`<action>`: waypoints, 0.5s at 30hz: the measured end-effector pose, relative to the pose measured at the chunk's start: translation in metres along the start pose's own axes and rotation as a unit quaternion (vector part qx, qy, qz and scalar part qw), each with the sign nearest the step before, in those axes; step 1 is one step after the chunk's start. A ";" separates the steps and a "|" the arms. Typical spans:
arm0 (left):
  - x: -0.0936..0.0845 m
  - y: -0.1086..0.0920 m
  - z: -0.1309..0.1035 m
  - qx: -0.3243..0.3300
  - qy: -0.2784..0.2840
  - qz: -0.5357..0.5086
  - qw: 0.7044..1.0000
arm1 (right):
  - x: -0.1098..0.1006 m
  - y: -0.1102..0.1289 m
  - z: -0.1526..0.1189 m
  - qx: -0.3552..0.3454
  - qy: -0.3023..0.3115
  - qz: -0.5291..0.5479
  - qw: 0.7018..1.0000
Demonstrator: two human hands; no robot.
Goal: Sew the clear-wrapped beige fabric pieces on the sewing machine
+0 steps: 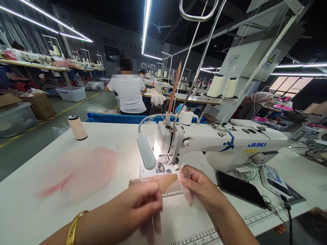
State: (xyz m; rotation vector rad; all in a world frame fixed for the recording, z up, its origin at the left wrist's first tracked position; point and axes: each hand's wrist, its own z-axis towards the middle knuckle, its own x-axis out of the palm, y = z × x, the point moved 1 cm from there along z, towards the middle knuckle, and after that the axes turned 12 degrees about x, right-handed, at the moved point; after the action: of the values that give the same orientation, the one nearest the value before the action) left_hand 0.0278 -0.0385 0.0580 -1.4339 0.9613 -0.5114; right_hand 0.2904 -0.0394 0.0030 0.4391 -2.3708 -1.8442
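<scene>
My left hand, with a gold bracelet on the wrist, hovers over the table in front of the sewing machine. Its fingers point down and are smeared by motion. My right hand is just right of the needle area, its thumb and fingers pinched together; a small dark bit shows between them, too unclear to name. Between the hands lies a brown, film-covered patch on the machine bed. A sheer pink piece of fabric, blurred, is on the tabletop to the left.
A thread cone stands at the table's far left. Right of my hands lie a black phone, a coiled cable and a white device. A ruler strip runs along the front. A person in a white shirt sits ahead.
</scene>
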 end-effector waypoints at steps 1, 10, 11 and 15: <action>0.006 -0.004 -0.002 -0.011 0.033 -0.047 0.998 | -0.003 0.002 -0.002 0.011 0.024 0.010 1.000; -0.021 0.028 0.024 -0.024 -0.078 0.320 0.944 | -0.003 -0.006 0.025 0.026 -0.131 -0.071 0.989; -0.023 0.030 0.026 -0.012 -0.081 0.381 0.921 | -0.002 -0.008 0.027 0.025 -0.140 -0.076 0.987; -0.039 0.027 0.037 0.002 -0.099 0.428 0.898 | -0.001 -0.012 0.028 0.029 -0.149 -0.100 0.983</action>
State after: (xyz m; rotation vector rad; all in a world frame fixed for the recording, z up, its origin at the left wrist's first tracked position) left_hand 0.0290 0.0177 0.0371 -0.8963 1.2967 0.2835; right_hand 0.2863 -0.0157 -0.0160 0.4489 -2.6677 -2.0609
